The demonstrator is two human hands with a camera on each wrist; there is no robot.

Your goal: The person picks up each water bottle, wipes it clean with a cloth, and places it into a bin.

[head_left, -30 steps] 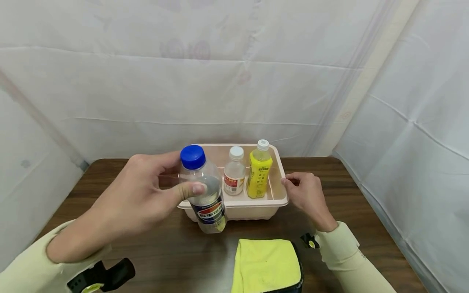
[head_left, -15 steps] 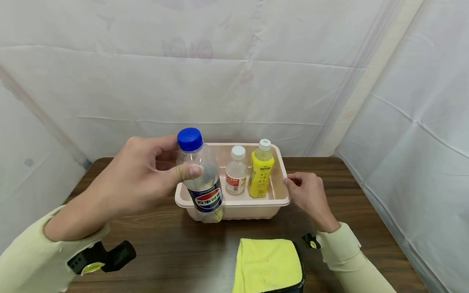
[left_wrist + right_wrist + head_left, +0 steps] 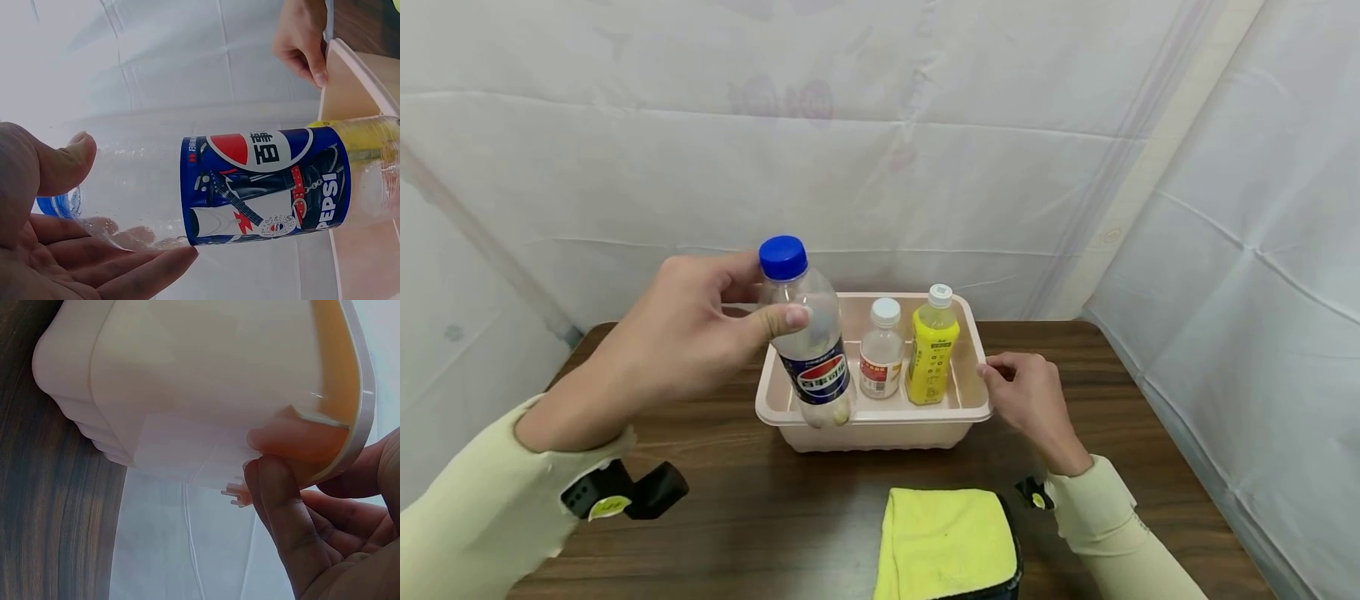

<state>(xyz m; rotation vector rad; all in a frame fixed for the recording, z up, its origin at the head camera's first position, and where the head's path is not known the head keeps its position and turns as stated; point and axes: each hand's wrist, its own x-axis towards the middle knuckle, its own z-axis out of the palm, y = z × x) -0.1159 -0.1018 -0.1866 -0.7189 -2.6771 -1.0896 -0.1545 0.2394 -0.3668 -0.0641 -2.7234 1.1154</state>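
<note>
My left hand (image 3: pixel 688 329) grips a clear Pepsi bottle (image 3: pixel 817 375) near its shoulder, below the blue cap. The bottle is tilted and raised, its base overlapping the front left rim of the pale pink plastic bin (image 3: pixel 880 436) in the head view. In the left wrist view the thumb and fingers wrap the bottle's upper part, and its label (image 3: pixel 269 184) is visible. My right hand (image 3: pixel 1028 406) pinches the bin's right rim (image 3: pixel 361 419). Inside the bin stand a small clear bottle (image 3: pixel 882 358) with a white cap and a yellow-labelled bottle (image 3: pixel 933 358).
A folded yellow cloth (image 3: pixel 951 537) with a dark edge lies at the front of the dark wooden table (image 3: pixel 737 517). White sheeting (image 3: pixel 880 167) hangs behind the table and along both sides.
My left hand has lifted the Pepsi bottle upward and slightly left, from in front of the bin to the height of its front rim. The right hand stays on the rim.
</note>
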